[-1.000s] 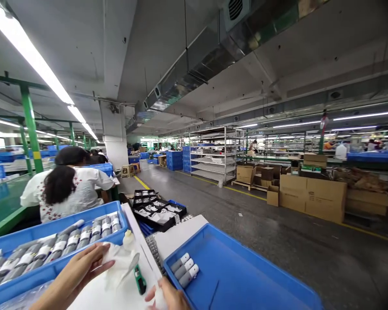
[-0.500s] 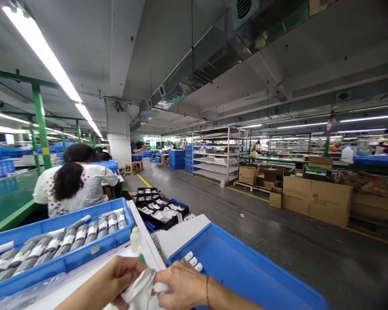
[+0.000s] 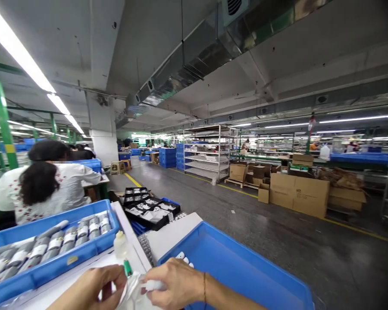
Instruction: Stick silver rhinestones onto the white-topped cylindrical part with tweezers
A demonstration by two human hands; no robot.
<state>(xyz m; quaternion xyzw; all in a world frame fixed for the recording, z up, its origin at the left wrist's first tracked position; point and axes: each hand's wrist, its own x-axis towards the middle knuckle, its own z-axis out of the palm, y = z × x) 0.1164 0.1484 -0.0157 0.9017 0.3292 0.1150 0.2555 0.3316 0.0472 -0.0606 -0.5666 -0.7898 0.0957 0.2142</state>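
Observation:
My right hand (image 3: 176, 282) is closed around a small white cylindrical piece (image 3: 154, 285) above the near left corner of the right-hand blue tray (image 3: 239, 254). My left hand (image 3: 103, 286) has its fingers bent and pinched at the edge of a crumpled white cloth (image 3: 131, 292), which lies between both hands against the white piece. Several white pieces (image 3: 186, 259) sit in the tray corner, partly hidden behind my right hand. Just beyond my left hand stands a translucent bottle (image 3: 120, 246), with a green object (image 3: 127, 268) below it.
At the left, a blue tray (image 3: 111, 234) holds rows of grey cylinders (image 3: 54, 243) with white bands. Black divided trays (image 3: 151, 213) with white contents lie beyond the table. A co-worker (image 3: 42, 185) sits at the far left. Cardboard boxes (image 3: 297, 193) and a white rack (image 3: 207, 155) line the aisle.
The view has turned right, so the scene shifts left. My hands have moved slightly apart, showing more of the white piece in my right hand.

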